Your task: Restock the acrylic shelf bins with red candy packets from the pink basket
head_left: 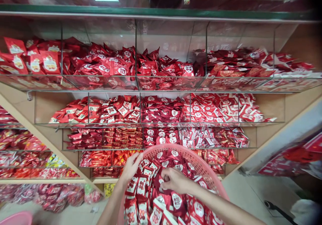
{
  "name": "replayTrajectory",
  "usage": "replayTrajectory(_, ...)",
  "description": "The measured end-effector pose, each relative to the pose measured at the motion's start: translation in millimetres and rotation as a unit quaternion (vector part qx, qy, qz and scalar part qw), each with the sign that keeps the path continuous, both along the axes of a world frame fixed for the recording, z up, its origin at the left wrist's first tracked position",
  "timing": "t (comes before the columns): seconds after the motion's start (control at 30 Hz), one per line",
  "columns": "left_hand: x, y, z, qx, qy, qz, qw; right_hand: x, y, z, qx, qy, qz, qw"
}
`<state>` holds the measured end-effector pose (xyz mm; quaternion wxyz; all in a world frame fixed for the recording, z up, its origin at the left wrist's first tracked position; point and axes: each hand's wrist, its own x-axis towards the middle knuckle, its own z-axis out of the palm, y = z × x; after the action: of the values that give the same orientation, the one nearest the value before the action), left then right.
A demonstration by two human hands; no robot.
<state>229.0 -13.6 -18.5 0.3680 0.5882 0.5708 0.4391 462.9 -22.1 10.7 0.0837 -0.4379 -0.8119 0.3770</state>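
A pink perforated plastic basket (213, 176) full of small wrapped snack packets is in front of me at the lower middle. My left hand (131, 168) is at its left rim, fingers closed over the edge. Inside the basket, my right hand (176, 180) has its fingers curled on a dark red packet (158, 181), partly hidden by the hand. White-and-red packets with round red prints (142, 186) lie on the left side of the load. A dark red packet with a white round label (176, 200) lies below my right hand.
Glass-divided shelves (166, 124) filled with red packets rise in tiers before me. Bagged packets (52, 196) lie on the floor at left, near another pink container (18, 218). A wooden slanted panel (271, 134) edges the shelves at right, with a black handle-like object (273, 206) below.
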Motion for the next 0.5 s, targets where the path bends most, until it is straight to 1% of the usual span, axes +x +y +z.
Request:
replayTrajectory(0.1,0,0,1.4,-0.002,-0.022,0.001,1.000,-6,18,8.2,-0.035,0.148,-0.028,0.988)
replayTrajectory(0.17,-1,1,1.1,-0.007,-0.038,0.004,0.999,-17,29,13.2,-0.090,0.217,-0.056,0.970)
replayTrajectory(0.23,-3,2,-0.8,-0.014,-0.052,0.006,0.999,-32,37,15.8,-0.169,0.244,-0.079,0.952)
replayTrajectory(0.27,-5,3,-2.6,-0.021,-0.061,0.004,0.998,-41,40,16.2,-0.197,0.245,-0.085,0.945)
replayTrajectory(0.3,-6,4,-4.9,-0.028,-0.073,0.000,0.997,-49,42,15.9,-0.209,0.241,-0.089,0.944)
replayTrajectory(0.37,-9,6,-10.6,-0.050,-0.092,0.007,0.994,-65,46,14.0,-0.191,0.225,-0.095,0.951)
replayTrajectory(0.47,-12,8,-19.0,-0.079,-0.097,0.072,0.990,-82,51,9.8,-0.139,0.187,-0.104,0.967)
replayTrajectory(0.5,-13,8,-20.7,-0.077,-0.095,0.081,0.989,-86,52,8.4,-0.123,0.177,-0.104,0.971)
